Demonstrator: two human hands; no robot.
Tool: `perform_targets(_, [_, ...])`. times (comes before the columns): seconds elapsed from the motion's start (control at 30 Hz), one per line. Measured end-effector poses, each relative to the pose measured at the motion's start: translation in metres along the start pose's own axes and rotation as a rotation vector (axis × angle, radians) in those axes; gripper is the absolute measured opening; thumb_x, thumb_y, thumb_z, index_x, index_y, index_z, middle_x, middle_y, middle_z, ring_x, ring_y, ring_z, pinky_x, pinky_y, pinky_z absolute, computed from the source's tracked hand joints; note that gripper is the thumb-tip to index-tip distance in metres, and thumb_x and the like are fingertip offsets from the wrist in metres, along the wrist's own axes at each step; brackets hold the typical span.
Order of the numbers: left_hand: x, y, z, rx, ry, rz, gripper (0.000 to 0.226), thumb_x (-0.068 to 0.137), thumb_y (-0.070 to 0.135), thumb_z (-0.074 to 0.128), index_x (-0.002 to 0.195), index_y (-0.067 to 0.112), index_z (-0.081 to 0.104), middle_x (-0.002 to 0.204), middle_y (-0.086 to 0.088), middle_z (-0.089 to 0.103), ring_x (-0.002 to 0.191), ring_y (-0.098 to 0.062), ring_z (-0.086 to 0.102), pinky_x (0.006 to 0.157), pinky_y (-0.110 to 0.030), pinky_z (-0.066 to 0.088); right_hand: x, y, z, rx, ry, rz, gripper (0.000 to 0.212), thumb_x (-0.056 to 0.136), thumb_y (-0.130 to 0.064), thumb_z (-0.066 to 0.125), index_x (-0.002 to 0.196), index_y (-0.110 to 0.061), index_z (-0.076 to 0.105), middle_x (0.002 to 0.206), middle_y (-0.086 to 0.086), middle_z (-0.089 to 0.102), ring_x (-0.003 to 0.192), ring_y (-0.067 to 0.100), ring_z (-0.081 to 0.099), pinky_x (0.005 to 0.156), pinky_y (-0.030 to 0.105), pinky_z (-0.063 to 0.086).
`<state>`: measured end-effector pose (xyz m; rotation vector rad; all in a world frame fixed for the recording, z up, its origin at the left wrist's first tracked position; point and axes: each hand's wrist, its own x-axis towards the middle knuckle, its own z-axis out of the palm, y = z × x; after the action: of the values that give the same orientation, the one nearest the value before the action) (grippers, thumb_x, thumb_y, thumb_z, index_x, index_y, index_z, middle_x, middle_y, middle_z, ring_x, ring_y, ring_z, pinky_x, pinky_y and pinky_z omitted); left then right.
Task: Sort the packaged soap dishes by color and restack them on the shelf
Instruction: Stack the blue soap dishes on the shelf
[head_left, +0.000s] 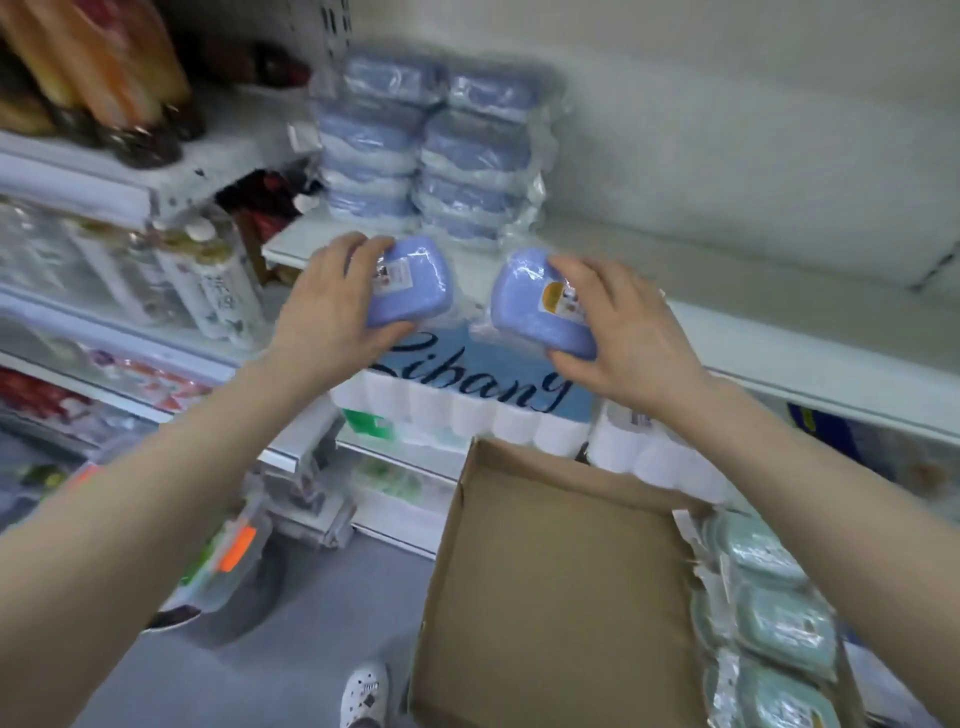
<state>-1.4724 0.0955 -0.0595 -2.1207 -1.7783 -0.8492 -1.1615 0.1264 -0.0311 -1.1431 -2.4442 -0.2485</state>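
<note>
Two blue soap dishes (410, 280) (540, 306), "Libang" tissue pack (467, 374)

Blue dishes, green dishes, white shelf

The two dishes held in the hands, the left dish (410, 283) and the right dish (540, 306), are pale periwinkle blue under clear glossy wrap, each with a small white and orange label. The stacks (428, 156) on the white shelf (779, 270) are the same blue. The dishes (779, 618) in the plain brown box (550, 597) are muted sage green. The pack (467, 395) of white rolls carries a sky-blue panel with dark navy script. The floor (291, 644) is grey; the shoe (366, 691) is white.
</note>
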Motion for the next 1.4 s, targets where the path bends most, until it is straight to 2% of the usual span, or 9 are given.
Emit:
perform_targets(0.17, [0.078, -0.050, -0.032, 0.072, 0.068, 0.085, 0.078, 0.075, 0.053, 0.058, 0.136, 0.008, 0.042, 0.128, -0.018, 0.049, 0.118, -0.037, 0.046, 0.101, -0.046, 0.036, 0.078, -0.011, -0.018, -0.044, 0.040, 0.043, 0.081, 0.073, -0.036, 0.068, 0.145, -0.016, 0.035, 0.131, 0.013, 0.049, 0.113, 0.037, 0.048, 0.096, 0.045, 0.039])
perform_targets(0.33, [0.160, -0.085, -0.040, 0.194, 0.032, 0.151, 0.072, 0.075, 0.042, 0.074, 0.135, 0.016, 0.044, 0.127, -0.016, 0.053, 0.112, -0.038, 0.051, 0.096, -0.048, 0.039, 0.141, -0.001, -0.021, -0.025, 0.055, 0.160, 0.081, 0.070, -0.040, 0.063, 0.143, -0.017, 0.038, 0.128, 0.014, 0.052, 0.110, 0.039, 0.051, 0.093, 0.047, 0.044])
perform_targets(0.5, [0.232, -0.111, -0.041, 0.074, -0.266, 0.060, 0.072, 0.082, 0.040, 0.070, 0.142, 0.023, 0.035, 0.141, -0.015, 0.044, 0.122, -0.040, 0.045, 0.099, -0.046, 0.042, 0.201, 0.005, -0.032, 0.029, -0.048, 0.254, 0.081, 0.073, -0.035, 0.070, 0.144, -0.026, 0.032, 0.129, 0.010, 0.052, 0.111, 0.032, 0.052, 0.087, 0.031, 0.039])
perform_targets(0.7, [0.266, -0.125, -0.022, 0.075, -0.441, 0.130, 0.061, 0.094, 0.039, 0.058, 0.148, 0.028, 0.032, 0.154, -0.005, 0.033, 0.139, -0.031, 0.030, 0.113, -0.044, 0.028, 0.255, 0.012, -0.023, -0.068, -0.265, 0.239, 0.070, 0.082, -0.041, 0.064, 0.144, -0.038, 0.032, 0.146, -0.003, 0.045, 0.127, 0.029, 0.045, 0.097, 0.040, 0.038])
perform_targets(0.8, [0.256, -0.130, -0.011, 0.159, -0.363, 0.117, 0.055, 0.100, 0.044, 0.040, 0.151, 0.038, 0.020, 0.160, 0.001, 0.015, 0.147, -0.028, 0.008, 0.118, -0.049, 0.012, 0.268, 0.016, -0.010, 0.021, -0.298, 0.176, 0.062, 0.093, -0.034, 0.055, 0.150, -0.035, 0.032, 0.156, -0.007, 0.034, 0.140, 0.023, 0.034, 0.113, 0.039, 0.031])
perform_targets(0.93, [0.236, -0.135, 0.001, 0.100, -0.188, 0.136, 0.058, 0.097, 0.049, 0.040, 0.150, 0.039, 0.020, 0.158, -0.001, 0.020, 0.145, -0.027, 0.013, 0.113, -0.048, 0.018, 0.270, 0.012, 0.016, 0.028, -0.152, 0.118, 0.054, 0.099, -0.012, 0.043, 0.151, -0.023, 0.033, 0.156, 0.006, 0.031, 0.142, 0.030, 0.025, 0.116, 0.032, 0.017])
perform_targets(1.1, [0.241, -0.139, 0.005, 0.177, -0.194, 0.181, 0.084, 0.080, 0.062, 0.061, 0.148, 0.035, 0.020, 0.154, -0.004, 0.022, 0.141, -0.030, 0.017, 0.110, -0.049, 0.025, 0.262, 0.010, 0.039, -0.074, -0.037, 0.111, 0.074, 0.087, -0.058, 0.055, 0.151, -0.027, 0.031, 0.151, 0.007, 0.033, 0.137, 0.031, 0.025, 0.115, 0.038, 0.023])
perform_targets(1.23, [0.249, -0.138, 0.015, 0.273, -0.180, 0.197, 0.083, 0.081, 0.064, 0.057, 0.147, 0.033, 0.017, 0.149, -0.006, 0.024, 0.136, -0.033, 0.022, 0.108, -0.049, 0.029, 0.268, 0.014, 0.054, -0.147, 0.050, 0.114, 0.078, 0.080, -0.049, 0.072, 0.146, -0.022, 0.040, 0.143, 0.013, 0.041, 0.126, 0.039, 0.037, 0.106, 0.047, 0.038])
perform_targets(1.4, [0.251, -0.134, 0.018, 0.367, -0.170, 0.196, 0.083, 0.081, 0.068, 0.054, 0.146, 0.033, 0.017, 0.147, -0.007, 0.026, 0.135, -0.036, 0.024, 0.112, -0.058, 0.020, 0.271, 0.013, 0.056, -0.188, 0.034, 0.136, 0.077, 0.081, -0.050, 0.071, 0.146, -0.023, 0.040, 0.143, 0.011, 0.041, 0.126, 0.037, 0.037, 0.098, 0.050, 0.044])
